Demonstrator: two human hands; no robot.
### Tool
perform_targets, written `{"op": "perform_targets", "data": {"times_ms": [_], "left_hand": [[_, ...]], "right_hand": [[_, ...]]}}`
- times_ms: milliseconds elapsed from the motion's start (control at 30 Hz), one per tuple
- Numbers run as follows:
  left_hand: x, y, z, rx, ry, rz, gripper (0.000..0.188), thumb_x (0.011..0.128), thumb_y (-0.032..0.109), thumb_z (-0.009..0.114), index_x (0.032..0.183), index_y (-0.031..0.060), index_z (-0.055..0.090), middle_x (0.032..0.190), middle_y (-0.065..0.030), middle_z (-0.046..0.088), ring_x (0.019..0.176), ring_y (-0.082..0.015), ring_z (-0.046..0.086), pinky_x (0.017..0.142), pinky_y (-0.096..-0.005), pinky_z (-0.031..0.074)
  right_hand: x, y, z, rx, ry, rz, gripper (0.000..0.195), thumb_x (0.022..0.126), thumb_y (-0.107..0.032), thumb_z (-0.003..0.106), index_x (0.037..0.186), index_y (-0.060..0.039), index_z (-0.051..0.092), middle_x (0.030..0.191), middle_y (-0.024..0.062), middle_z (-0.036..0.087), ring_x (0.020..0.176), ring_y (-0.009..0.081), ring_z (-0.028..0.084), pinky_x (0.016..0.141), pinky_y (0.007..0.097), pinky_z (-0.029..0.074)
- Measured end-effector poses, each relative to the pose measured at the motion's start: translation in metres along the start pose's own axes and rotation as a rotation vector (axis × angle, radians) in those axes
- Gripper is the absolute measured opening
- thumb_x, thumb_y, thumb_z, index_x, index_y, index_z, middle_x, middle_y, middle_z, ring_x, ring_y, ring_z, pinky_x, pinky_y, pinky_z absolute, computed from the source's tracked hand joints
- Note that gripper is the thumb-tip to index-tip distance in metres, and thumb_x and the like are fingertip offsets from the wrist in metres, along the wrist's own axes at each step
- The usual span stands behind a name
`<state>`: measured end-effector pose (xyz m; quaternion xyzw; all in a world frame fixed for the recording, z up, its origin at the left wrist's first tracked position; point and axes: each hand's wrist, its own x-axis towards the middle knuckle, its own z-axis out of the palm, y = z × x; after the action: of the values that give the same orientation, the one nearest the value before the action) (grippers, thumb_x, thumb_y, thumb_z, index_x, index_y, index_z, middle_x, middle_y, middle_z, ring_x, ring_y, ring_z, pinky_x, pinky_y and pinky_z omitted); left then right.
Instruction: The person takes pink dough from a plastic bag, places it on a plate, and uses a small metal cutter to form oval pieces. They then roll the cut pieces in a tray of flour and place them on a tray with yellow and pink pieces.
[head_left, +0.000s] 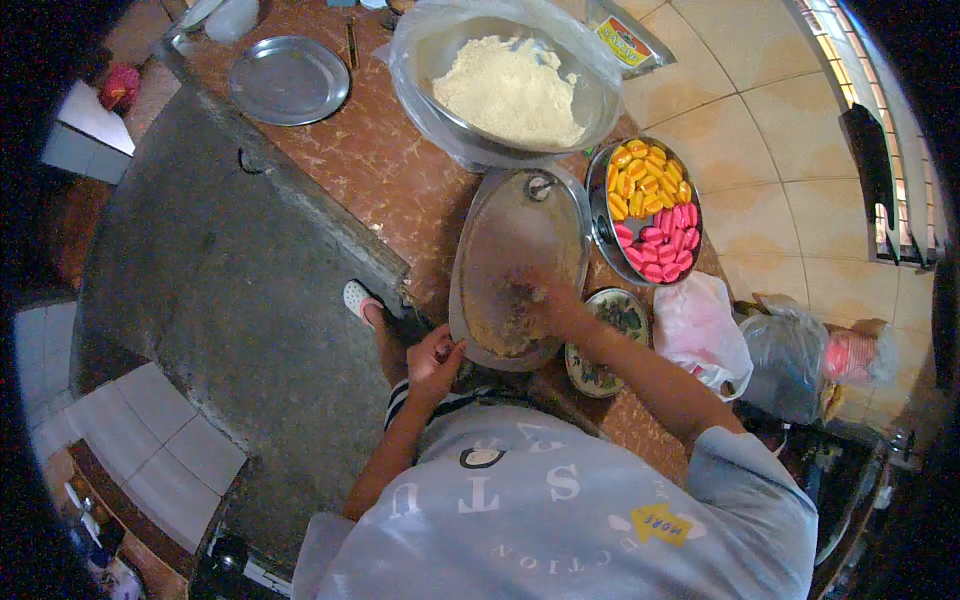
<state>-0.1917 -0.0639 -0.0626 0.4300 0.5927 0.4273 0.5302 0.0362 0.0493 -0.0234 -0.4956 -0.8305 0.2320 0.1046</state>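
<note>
A shallow oval tray (517, 247) with a brown, worn surface lies lengthwise before me on the counter. My right hand (541, 304), blurred, is over its near half; the fingers and anything in them cannot be made out. At the tray's near left edge is my left hand (433, 364), fingers curled and thumb tip at the rim. Whether it grips the rim is unclear. On the tray's far end sits a small round metal thing (538, 187). Beyond stands a large metal bowl (420, 82) in clear plastic, holding pale powder (510, 90).
Right of the tray, a round metal tin (596, 217) holds yellow-wrapped pieces (649, 180) and pink-wrapped pieces (660, 244). A patterned plate (592, 375) lies under my right forearm. White plastic bag (697, 330) stands farther right. Far left, a metal plate (289, 79) lies near the counter's edge.
</note>
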Motion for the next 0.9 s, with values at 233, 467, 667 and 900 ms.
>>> {"op": "perform_targets", "data": {"times_ms": [233, 467, 667, 900], "left_hand": [[0.000, -0.004, 0.001, 0.053, -0.022, 0.043, 0.028, 0.082, 0.004, 0.064, 0.109, 0.0005, 0.061, 0.070, -0.0035, 0.066, 0.061, -0.0061, 0.059, 0.058, -0.0222, 0.047], [-0.004, 0.010, -0.002, 0.011, -0.094, 0.040, 0.030, 0.086, 0.007, 0.062, 0.112, -0.0071, 0.056, 0.067, -0.0053, 0.065, 0.062, -0.0114, 0.065, 0.057, -0.0245, 0.050], [0.000, 0.003, -0.002, 0.056, -0.095, 0.046, 0.021, 0.084, 0.007, 0.064, 0.101, -0.0060, 0.059, 0.064, -0.0055, 0.065, 0.061, -0.0111, 0.065, 0.053, -0.0226, 0.049], [-0.007, 0.026, -0.004, 0.239, -0.070, 0.130, 0.017, 0.081, 0.016, 0.069, 0.079, -0.0004, 0.065, 0.058, -0.0051, 0.063, 0.049, -0.0096, 0.057, 0.051, -0.0250, 0.045]], "right_hand": [[0.046, 0.028, 0.021, -0.195, 0.090, 0.139, 0.043, 0.076, -0.013, 0.065, 0.118, -0.0046, 0.055, 0.120, 0.0210, 0.050, 0.112, 0.0371, 0.048, 0.098, 0.0420, 0.039], [0.011, 0.054, 0.009, -0.017, 0.203, -0.036, 0.048, 0.072, -0.017, 0.069, 0.115, -0.0025, 0.056, 0.118, 0.0214, 0.051, 0.111, 0.0367, 0.049, 0.099, 0.0416, 0.038], [0.040, 0.012, 0.042, 0.106, 0.096, 0.084, 0.034, 0.075, -0.016, 0.065, 0.098, 0.0068, 0.056, 0.104, 0.0233, 0.052, 0.100, 0.0388, 0.051, 0.090, 0.0445, 0.041], [-0.015, 0.008, 0.013, 0.098, 0.299, -0.146, 0.033, 0.071, -0.009, 0.070, 0.101, 0.0013, 0.060, 0.093, 0.0176, 0.054, 0.091, 0.0357, 0.054, 0.082, 0.0413, 0.045]]}}
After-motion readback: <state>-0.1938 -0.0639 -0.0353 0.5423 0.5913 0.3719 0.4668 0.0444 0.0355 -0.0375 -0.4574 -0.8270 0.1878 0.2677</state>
